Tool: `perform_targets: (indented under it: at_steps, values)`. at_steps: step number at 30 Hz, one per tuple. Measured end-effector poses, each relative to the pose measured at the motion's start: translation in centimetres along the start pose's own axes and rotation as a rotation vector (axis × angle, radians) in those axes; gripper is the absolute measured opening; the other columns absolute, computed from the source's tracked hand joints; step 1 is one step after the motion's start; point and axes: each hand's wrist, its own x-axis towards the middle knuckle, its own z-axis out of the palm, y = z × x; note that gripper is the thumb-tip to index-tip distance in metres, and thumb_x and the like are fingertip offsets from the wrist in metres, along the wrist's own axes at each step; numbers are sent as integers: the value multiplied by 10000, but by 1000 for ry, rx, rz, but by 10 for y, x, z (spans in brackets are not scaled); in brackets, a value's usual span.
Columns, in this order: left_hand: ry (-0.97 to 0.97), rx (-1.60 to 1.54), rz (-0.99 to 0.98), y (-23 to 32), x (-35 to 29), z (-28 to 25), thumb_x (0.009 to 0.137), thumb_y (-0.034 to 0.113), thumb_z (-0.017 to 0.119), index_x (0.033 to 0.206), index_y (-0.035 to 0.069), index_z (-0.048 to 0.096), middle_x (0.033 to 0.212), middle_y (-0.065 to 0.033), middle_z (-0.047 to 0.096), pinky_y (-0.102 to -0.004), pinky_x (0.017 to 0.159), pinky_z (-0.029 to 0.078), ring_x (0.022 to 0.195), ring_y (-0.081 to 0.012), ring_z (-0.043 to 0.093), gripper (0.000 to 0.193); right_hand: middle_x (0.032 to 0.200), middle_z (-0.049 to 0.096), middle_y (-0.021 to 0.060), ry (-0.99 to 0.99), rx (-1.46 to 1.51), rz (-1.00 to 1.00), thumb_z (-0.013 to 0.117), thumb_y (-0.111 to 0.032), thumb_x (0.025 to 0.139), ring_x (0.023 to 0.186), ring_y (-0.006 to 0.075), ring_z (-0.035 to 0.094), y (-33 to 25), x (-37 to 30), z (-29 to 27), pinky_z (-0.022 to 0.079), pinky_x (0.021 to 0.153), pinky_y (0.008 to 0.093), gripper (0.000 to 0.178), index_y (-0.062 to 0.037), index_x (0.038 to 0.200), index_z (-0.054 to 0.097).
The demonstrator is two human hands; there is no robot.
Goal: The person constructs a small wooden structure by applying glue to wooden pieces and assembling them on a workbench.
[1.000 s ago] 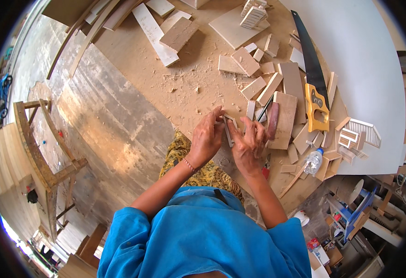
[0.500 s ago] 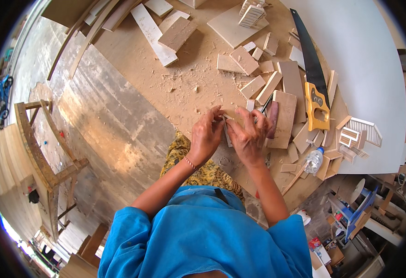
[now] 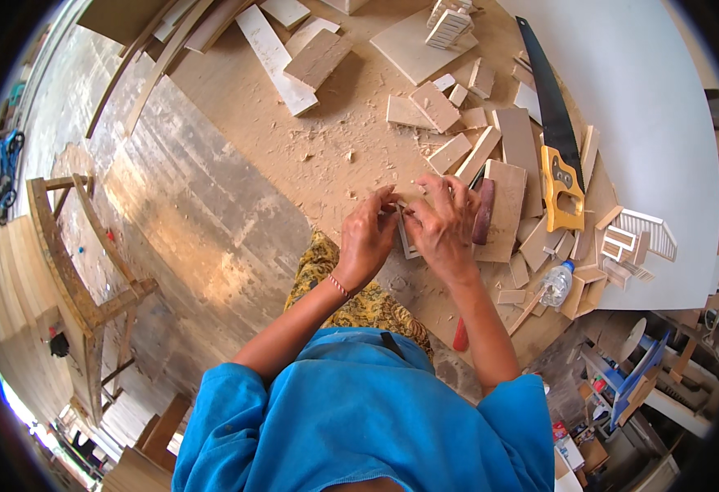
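Note:
Both my hands meet above the near edge of the work board. Between their fingertips is a small pale wooden frame piece (image 3: pixel 409 245), its upper part hidden by the fingers. My left hand (image 3: pixel 366 239) pinches it from the left, thumb and fingers closed together. My right hand (image 3: pixel 444 231) pinches it from the other side with thumb and index finger, its other fingers raised and spread. Just right of the right hand lies a dark reddish tool handle (image 3: pixel 484 213) on a wooden block (image 3: pixel 506 201); the tool's kind is unclear.
A handsaw with a yellow handle (image 3: pixel 564 190) lies at the right. Several wood offcuts (image 3: pixel 434 107) and shavings cover the board. A clear bottle (image 3: pixel 555 285) and small slatted wooden pieces (image 3: pixel 620 239) are at the right. A wooden trestle (image 3: pixel 64 254) stands left.
My right hand's raised fingers have lifted and shifted slightly; more of the pale frame shows below the fingertips. A red object by my right forearm is more visible. My left hand barely moves.

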Motion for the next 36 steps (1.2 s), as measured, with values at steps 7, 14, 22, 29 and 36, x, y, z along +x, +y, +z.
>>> perform_targets:
  at_steps: [7, 14, 22, 29, 36]
  values:
    - [-25, 19, -17, -6, -1, 1, 773, -16, 599, 1147, 1, 530, 998, -108, 652, -291, 699, 512, 832, -198, 646, 381, 1136, 518, 38, -60, -63, -71, 662, -125, 657, 1086, 234, 425, 0, 4, -5, 300, 884, 431, 104, -76, 748, 653]
    - [-33, 10, -30, -5, -1, -1, 771, -6, 594, 1146, -2, 531, 995, -110, 652, -293, 698, 510, 833, -207, 647, 379, 1093, 518, 35, 4, -87, -89, 644, -114, 671, 1077, 235, 426, -2, 0, 0, 297, 859, 463, 90, -66, 747, 640]
    - [-30, 12, -1, -8, -1, 1, 769, -10, 585, 1144, -8, 529, 999, -107, 653, -304, 701, 505, 852, -218, 645, 379, 1096, 504, 28, 14, -65, -74, 679, -119, 658, 1075, 231, 419, 0, 0, 3, 283, 867, 454, 132, -76, 761, 608]
    - [-34, -14, -28, -4, 1, 0, 776, 2, 589, 1136, -9, 527, 991, -109, 656, -295, 702, 510, 846, -213, 648, 365, 1089, 512, 23, 31, -61, -51, 695, -115, 655, 1069, 236, 424, 1, 1, 1, 282, 864, 442, 137, -90, 749, 598]
    - [-14, 1, -65, -2, 3, 4, 771, 16, 610, 1124, -4, 532, 969, -114, 659, -287, 683, 518, 819, -203, 648, 361, 1089, 516, 23, 54, -70, -22, 704, -128, 657, 1067, 236, 426, 1, -4, 2, 282, 859, 443, 151, -101, 752, 589]
